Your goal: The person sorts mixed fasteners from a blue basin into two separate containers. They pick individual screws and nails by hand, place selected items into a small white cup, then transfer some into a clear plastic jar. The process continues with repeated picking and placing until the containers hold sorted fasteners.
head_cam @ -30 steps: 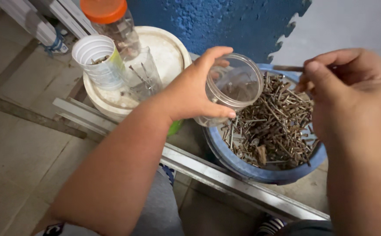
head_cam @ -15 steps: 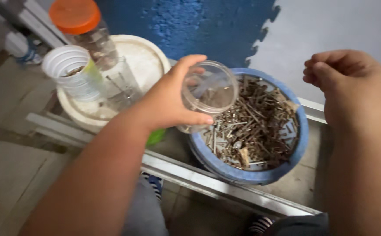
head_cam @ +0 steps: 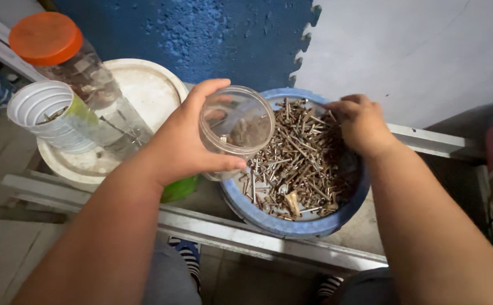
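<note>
- One view only, from a camera on the person's head, so no second view shares the scene.
- It looks steeply down and forward, along both forearms, which enter from the bottom edge.
- It sits close: the left hand [head_cam: 181, 149] and right hand [head_cam: 362, 124] fill the middle of the frame.
- The blue bowl of nails [head_cam: 292, 226] lies near centre; floor shows at lower left, wall along the top.

Nails [head_cam: 300, 161] fill the bowl [head_cam: 292, 226] (jar [head_cam: 236, 127] at its left).
</note>
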